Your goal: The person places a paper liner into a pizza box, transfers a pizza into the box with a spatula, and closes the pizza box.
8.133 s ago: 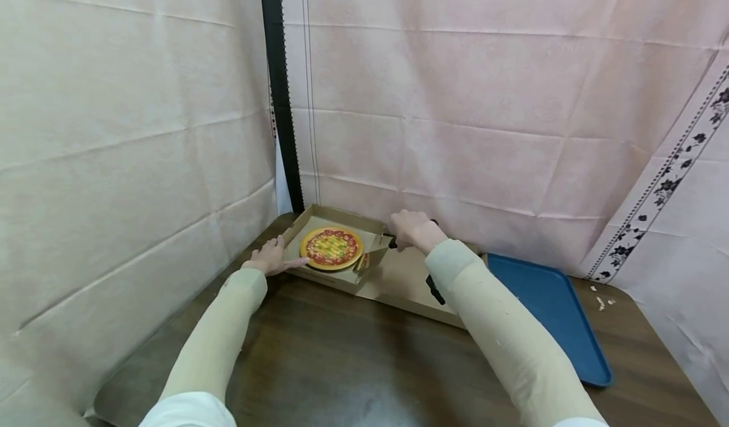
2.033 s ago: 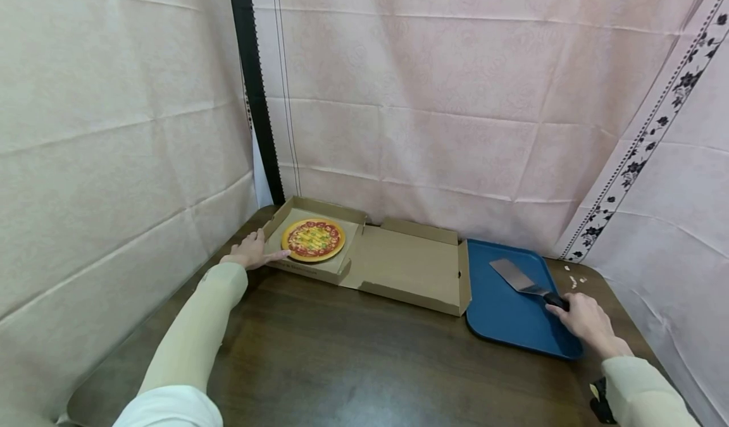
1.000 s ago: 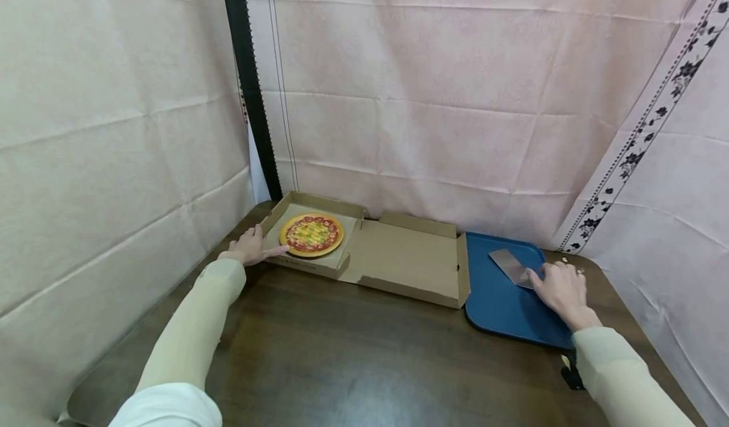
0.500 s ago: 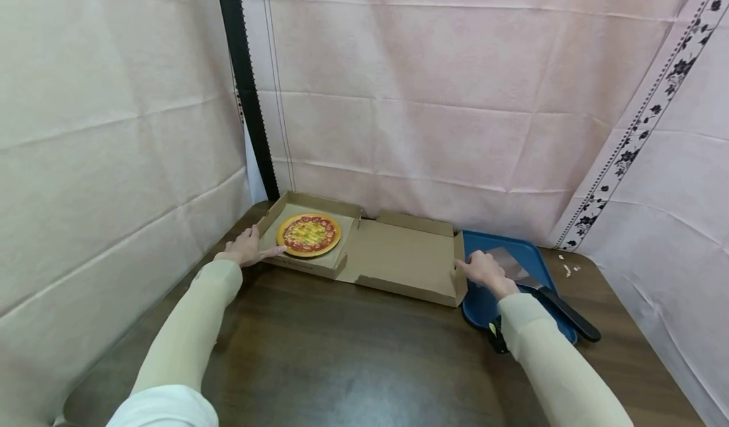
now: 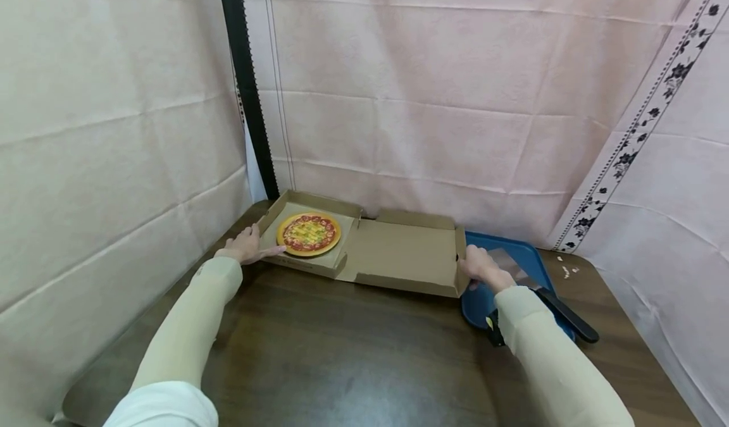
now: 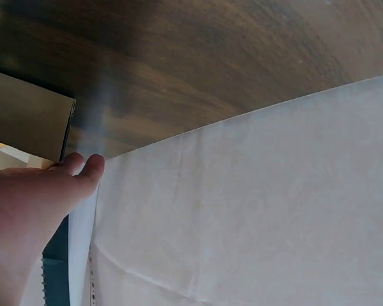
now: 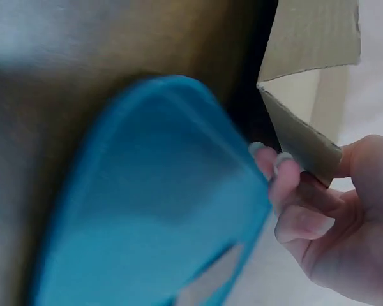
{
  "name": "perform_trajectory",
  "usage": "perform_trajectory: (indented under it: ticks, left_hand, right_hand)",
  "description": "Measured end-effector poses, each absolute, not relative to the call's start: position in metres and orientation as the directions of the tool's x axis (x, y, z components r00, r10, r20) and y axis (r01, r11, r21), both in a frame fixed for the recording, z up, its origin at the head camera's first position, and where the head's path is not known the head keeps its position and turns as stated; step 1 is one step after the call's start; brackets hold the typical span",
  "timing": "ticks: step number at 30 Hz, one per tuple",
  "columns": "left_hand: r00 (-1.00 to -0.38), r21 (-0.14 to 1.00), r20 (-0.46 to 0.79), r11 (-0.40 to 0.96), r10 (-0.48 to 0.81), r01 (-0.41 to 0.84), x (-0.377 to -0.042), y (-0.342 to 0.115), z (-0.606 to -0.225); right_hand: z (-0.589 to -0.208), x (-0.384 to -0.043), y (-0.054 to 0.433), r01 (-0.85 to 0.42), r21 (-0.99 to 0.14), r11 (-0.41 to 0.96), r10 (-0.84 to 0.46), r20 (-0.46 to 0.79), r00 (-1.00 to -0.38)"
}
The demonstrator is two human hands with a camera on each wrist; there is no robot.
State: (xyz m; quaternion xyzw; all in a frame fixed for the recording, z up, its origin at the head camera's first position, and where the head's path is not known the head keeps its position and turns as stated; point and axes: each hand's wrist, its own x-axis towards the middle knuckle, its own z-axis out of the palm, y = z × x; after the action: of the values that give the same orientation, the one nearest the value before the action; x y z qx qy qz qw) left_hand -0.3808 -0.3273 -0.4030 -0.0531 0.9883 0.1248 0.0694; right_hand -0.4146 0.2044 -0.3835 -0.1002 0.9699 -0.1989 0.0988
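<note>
An open cardboard pizza box (image 5: 296, 261) lies at the back left, with a small pizza (image 5: 309, 234) in its left half. My left hand (image 5: 245, 246) rests at that half's front left corner, fingers extended over the side and thumb stretched toward the pizza. At the right end, my right hand (image 5: 484, 267) pinches the side flap of the lid (image 5: 404, 256); the right wrist view shows the flap (image 7: 301, 141) between thumb and curled fingers. The lid's right front corner is slightly raised. A spatula with a black handle (image 5: 569, 316) lies on the blue tray (image 5: 526, 253), partly behind my right forearm.
The tray sits just right of the lid on the brown wooden table (image 5: 342, 351). White scraps (image 5: 566, 272) lie beyond the tray's right edge. Pale cloth hangings (image 5: 427, 98) close off the back and sides of the table.
My right hand let go of the spatula on the tray, moved left to the lid and took hold of its flap. The lid's right end rose a little. My left hand stayed at the box.
</note>
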Motion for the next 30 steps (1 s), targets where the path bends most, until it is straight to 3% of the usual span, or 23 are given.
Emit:
perform_trajectory:
  ticks: [18, 30]
  left_hand:
    - [-0.989, 0.213, -0.129, 0.971, -0.078, -0.104, -0.382, -0.325, -0.404]
    - [-0.99, 0.214, -0.125, 0.972, -0.069, -0.095, -0.381, -0.325, -0.403]
  right_hand:
    - [-0.259, -0.409, 0.158, -0.248, -0.249, 0.936, -0.27, -0.056, -0.961]
    - [-0.207, -0.413, 0.102, -0.267, -0.207, 0.941, -0.272, 0.003, -0.962]
